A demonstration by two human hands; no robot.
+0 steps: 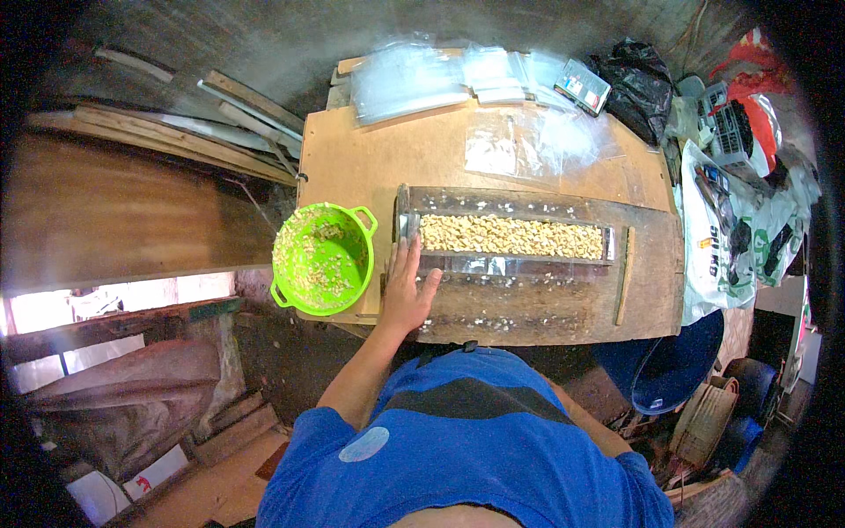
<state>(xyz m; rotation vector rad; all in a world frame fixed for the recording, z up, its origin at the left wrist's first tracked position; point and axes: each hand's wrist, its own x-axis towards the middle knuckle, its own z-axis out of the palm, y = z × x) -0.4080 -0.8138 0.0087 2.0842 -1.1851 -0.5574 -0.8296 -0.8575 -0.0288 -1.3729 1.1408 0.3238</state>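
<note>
Fingers outstretched, my left hand (407,289) rests against the left end of a long, narrow trough on a dark wooden board (528,310). A layer of pale, nut-like pieces (510,236) fills the trough, and clear plastic film (493,265) shows along its near side. Left of that hand, apart from it, stands a lime-green colander-shaped bowl (326,310) with two handles and loose pale pieces inside. My right forearm (591,424) reaches down beside my blue shirt; the right hand itself is hidden.
Stacks of clear plastic bags (409,84) lie along the table's far edge, beside a small box (582,87) and a black bag (635,84). White plastic bags (713,255) hang at the right. A dark blue tub (673,365) stands below the right side.
</note>
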